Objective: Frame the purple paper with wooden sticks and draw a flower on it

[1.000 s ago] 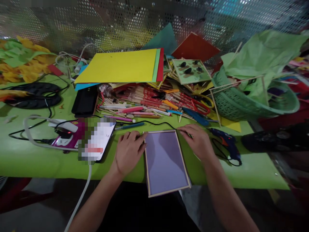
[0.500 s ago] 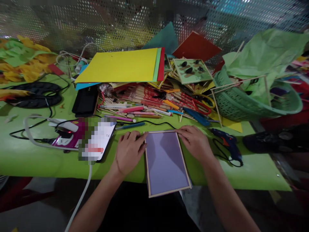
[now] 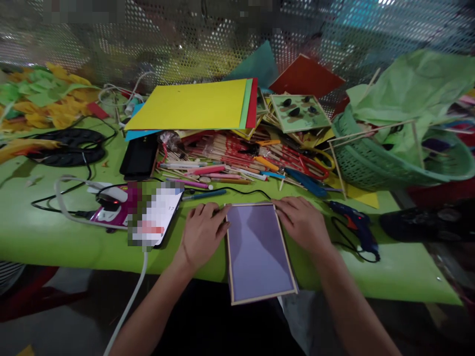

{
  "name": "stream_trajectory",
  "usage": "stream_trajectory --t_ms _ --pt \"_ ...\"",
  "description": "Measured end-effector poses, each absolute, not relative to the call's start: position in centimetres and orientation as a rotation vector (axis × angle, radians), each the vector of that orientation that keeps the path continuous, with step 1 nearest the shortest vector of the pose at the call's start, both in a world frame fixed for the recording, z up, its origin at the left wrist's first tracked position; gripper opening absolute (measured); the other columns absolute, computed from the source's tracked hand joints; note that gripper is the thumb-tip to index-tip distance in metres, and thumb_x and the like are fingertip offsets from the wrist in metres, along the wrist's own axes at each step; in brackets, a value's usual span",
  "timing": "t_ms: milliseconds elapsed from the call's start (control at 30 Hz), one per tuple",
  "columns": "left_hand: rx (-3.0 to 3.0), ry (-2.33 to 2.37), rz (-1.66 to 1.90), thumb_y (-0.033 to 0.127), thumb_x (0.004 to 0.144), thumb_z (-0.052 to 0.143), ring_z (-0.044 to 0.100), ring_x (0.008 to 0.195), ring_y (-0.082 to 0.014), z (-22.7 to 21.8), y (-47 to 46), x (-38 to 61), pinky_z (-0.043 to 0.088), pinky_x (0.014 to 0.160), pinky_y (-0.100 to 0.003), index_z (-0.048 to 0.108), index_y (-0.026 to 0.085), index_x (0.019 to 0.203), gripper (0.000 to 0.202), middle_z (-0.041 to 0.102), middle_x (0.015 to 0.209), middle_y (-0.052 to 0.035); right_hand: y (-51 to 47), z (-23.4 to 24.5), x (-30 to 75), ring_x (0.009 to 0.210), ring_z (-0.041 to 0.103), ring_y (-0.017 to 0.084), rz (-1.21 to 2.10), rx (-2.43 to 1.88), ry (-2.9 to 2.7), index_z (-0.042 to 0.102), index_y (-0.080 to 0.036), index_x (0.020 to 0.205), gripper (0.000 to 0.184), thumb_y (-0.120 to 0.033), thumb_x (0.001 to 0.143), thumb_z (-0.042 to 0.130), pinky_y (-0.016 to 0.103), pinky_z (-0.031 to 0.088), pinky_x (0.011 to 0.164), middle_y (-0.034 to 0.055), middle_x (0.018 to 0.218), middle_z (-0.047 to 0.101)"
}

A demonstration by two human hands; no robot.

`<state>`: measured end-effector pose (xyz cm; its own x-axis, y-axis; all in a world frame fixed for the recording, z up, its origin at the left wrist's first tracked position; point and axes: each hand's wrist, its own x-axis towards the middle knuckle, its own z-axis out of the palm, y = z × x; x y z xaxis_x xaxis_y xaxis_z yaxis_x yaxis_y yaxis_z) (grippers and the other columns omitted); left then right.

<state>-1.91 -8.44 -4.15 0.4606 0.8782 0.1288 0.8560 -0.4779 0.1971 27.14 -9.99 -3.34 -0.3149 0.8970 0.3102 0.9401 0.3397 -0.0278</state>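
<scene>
A purple card framed with thin wooden sticks [image 3: 258, 249] lies on the green table [image 3: 44, 237], its near end hanging over the front edge. My left hand [image 3: 203, 232] rests knuckles-up against the frame's left top corner, fingers curled onto the stick. My right hand [image 3: 302, 222] lies palm-down on the top right corner, fingers pressed along the upper stick.
A phone [image 3: 156, 220] lies left of my left hand, by a pink device with cables. A blue glue gun [image 3: 354, 225] sits to the right. Behind are pens, sticks and scissors [image 3: 237, 158], stacked coloured paper [image 3: 193, 106] and a green basket [image 3: 393, 158].
My right hand slid left from the black cable onto the frame's top right corner. The left hand stays put. The view shifted slightly.
</scene>
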Motion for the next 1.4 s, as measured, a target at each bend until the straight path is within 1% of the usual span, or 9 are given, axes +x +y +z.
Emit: stream_trajectory --t_ms 133,333,567,700,833,967,1133,1267,1400 --pt "2.584 1.554 0.384 0.033 0.1 0.053 0.06 0.101 -0.0265 -4.3 -8.6 -2.1 0.046 0.083 -0.04 0.057 0.028 0.142 0.043 0.066 0.112 -0.0085 -10.0 -3.6 27.3 0.095 0.064 0.026 -0.194 -1.563 -2.287 0.072 -0.016 0.124 0.03 -0.022 0.1 0.055 0.039 0.048 0.086 0.0102 0.107 0.074" --pt "2.555 1.568 0.436 0.031 0.102 0.049 0.06 0.101 -0.0256 -4.3 -8.7 -2.1 0.046 0.084 -0.04 0.059 0.025 0.14 0.04 0.065 0.114 -0.0092 -10.1 -3.5 26.4 0.101 0.063 0.028 -0.139 -1.504 -2.392 0.071 -0.019 0.127 0.032 -0.023 0.1 0.053 0.041 0.047 0.085 0.0107 0.112 0.073" --pt "2.528 1.58 0.356 0.033 0.102 0.047 0.058 0.1 -0.0254 -3.9 -8.8 -1.9 0.046 0.083 -0.041 0.059 0.031 0.14 0.04 0.063 0.115 -0.0083 -9.9 -3.9 25.9 0.102 0.064 0.028 -0.109 -1.509 -2.449 0.071 -0.019 0.128 0.034 -0.025 0.1 0.051 0.043 0.047 0.084 0.0127 0.115 0.073" --pt "2.538 1.593 0.287 0.034 0.101 0.05 0.058 0.101 -0.0262 -3.5 -8.8 -1.6 0.046 0.082 -0.041 0.06 0.03 0.139 0.04 0.063 0.116 -0.0087 -9.8 -3.8 25.7 0.101 0.064 0.028 -0.131 -1.504 -2.463 0.071 -0.018 0.126 0.035 -0.026 0.101 0.049 0.043 0.047 0.082 0.013 0.113 0.074" --pt "2.544 1.59 0.257 0.035 0.1 0.051 0.058 0.104 -0.027 -3.2 -8.8 -1.5 0.046 0.083 -0.042 0.059 0.029 0.14 0.041 0.063 0.117 -0.0086 -9.8 -3.5 25.4 0.101 0.064 0.028 -0.165 -1.494 -2.484 0.071 -0.018 0.124 0.035 -0.025 0.102 0.046 0.042 0.045 0.085 0.0128 0.112 0.075" --pt "2.531 1.6 0.28 0.036 0.1 0.052 0.058 0.104 -0.0269 -3.3 -8.8 -1.5 0.045 0.084 -0.042 0.059 0.029 0.139 0.04 0.064 0.117 -0.0081 -9.9 -3.7 25.5 0.103 0.064 0.028 -0.146 -1.516 -2.475 0.07 -0.019 0.127 0.034 -0.027 0.102 0.049 0.042 0.045 0.086 0.0121 0.115 0.074" --pt "2.526 1.607 0.356 0.038 0.102 0.048 0.058 0.104 -0.0266 -3.5 -8.9 -1.6 0.044 0.085 -0.041 0.055 0.028 0.143 0.043 0.064 0.117 -0.0086 -10.1 -3.8 25.7 0.104 0.063 0.028 -0.165 -1.536 -2.402 0.066 -0.018 0.134 0.037 -0.028 0.101 0.051 0.042 0.046 0.086 0.0131 0.116 0.073" --pt "2.531 1.599 0.33 0.038 0.101 0.05 0.058 0.103 -0.0272 -3.5 -8.9 -1.6 0.045 0.085 -0.042 0.056 0.03 0.143 0.043 0.064 0.117 -0.0086 -10.1 -3.7 25.4 0.105 0.064 0.028 -0.13 -1.515 -2.417 0.067 -0.023 0.133 0.036 -0.029 0.102 0.051 0.042 0.046 0.086 0.0116 0.117 0.073" --pt "2.536 1.593 0.313 0.038 0.1 0.051 0.057 0.103 -0.0276 -3.6 -8.8 -1.5 0.045 0.084 -0.042 0.056 0.032 0.143 0.043 0.063 0.116 -0.0087 -10.0 -3.8 25.2 0.105 0.063 0.029 -0.118 -1.5 -2.445 0.068 -0.02 0.131 0.036 -0.028 0.101 0.051 0.044 0.047 0.087 0.0134 0.116 0.072"
